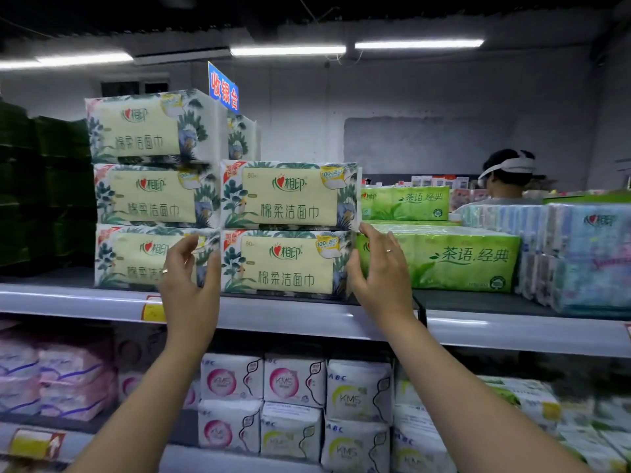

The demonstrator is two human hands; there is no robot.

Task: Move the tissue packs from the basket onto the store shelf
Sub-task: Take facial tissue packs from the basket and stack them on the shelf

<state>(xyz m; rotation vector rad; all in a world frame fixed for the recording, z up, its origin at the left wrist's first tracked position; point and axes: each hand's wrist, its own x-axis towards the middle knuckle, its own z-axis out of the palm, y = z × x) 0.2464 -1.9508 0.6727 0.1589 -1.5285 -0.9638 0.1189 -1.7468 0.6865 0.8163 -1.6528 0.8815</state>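
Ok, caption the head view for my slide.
Left hand and right hand flank a floral tissue pack on the shelf.

Hands: left hand (186,278) and right hand (380,271) flank the bottom tissue pack (285,262), one at each end, fingers loosely straight, ring on each.
Stack: it sits on the top shelf (290,315) with a second pack (290,194) lying on it and a three-high column (150,196) right beside it.
Right side: green packs (471,261) just beside.
Below: white pad packs (293,380).
Background: a person (505,175) in a white headset, plus a blue sign (223,87).
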